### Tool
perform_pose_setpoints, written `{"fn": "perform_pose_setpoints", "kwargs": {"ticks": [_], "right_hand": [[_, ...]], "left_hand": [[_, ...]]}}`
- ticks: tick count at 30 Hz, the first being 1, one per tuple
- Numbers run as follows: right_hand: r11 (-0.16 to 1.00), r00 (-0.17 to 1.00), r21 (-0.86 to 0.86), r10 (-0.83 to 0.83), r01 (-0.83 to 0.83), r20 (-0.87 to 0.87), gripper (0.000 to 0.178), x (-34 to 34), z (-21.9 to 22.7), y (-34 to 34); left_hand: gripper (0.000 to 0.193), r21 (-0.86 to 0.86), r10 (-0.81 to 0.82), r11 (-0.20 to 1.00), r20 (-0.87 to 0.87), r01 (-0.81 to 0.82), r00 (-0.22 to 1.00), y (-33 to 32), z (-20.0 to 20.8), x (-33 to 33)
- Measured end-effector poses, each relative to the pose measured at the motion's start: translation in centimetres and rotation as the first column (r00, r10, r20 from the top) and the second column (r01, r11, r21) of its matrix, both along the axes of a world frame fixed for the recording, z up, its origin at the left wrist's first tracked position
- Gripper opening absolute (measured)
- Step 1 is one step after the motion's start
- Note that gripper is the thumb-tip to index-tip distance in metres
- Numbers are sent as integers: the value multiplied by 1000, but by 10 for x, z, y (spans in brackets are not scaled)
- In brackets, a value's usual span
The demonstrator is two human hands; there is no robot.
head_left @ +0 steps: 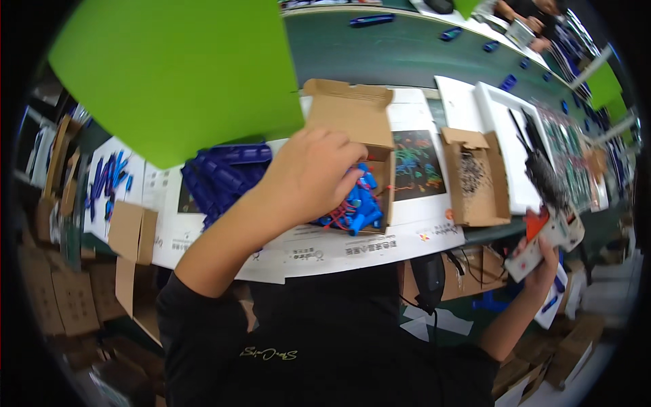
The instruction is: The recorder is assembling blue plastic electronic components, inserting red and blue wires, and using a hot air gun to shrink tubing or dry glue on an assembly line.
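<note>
Green panel (176, 74) close by, our left hand (315, 173) over blue wired cylinders (366, 203) in the open carton (349, 119), fingertip grip unclear; we should untangle wires gently, right hand (542, 268) clasping a white tool (525, 261).

The cylinders (367, 204) are blue, the panel (176, 68) lime green.

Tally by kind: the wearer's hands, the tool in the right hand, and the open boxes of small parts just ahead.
Left hand and right hand: 2
White tool: 1
Left box and right box, both open: 2
Total: 5
</note>
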State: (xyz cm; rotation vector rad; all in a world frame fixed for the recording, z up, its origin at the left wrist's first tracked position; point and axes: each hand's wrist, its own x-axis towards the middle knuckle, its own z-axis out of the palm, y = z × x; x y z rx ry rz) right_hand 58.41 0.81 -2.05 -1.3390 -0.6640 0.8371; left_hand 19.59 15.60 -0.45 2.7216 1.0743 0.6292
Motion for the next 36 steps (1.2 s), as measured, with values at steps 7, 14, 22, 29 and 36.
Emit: {"fn": "perform_pose_setpoints", "kwargs": {"ticks": [7, 14, 22, 29, 36], "right_hand": [[999, 999, 45, 17, -16, -34, 50, 21, -32, -27], [972, 987, 175, 160, -156, -12, 42, -39, -13, 13], [988, 989, 130, 64, -81, 130, 38, -99, -40, 15], [985, 971, 128, 87, -118, 224, 36, -101, -29, -11], [968, 965, 212, -174, 132, 194, 41, -94, -22, -1]], "left_hand": [[14, -248, 652, 736, 5, -630, 759, -34, 21, -168], [15, -239, 569, 806, 62, -541, 820, -70, -32, -166], [17, 20, 769, 639, 32, -769, 639, 6, -47, -187], [45, -30, 272, 960, -150, -279, 951, 29, -71, -189], [34, -90, 309, 939, -203, -332, 929, 28, -52, -185]]}}
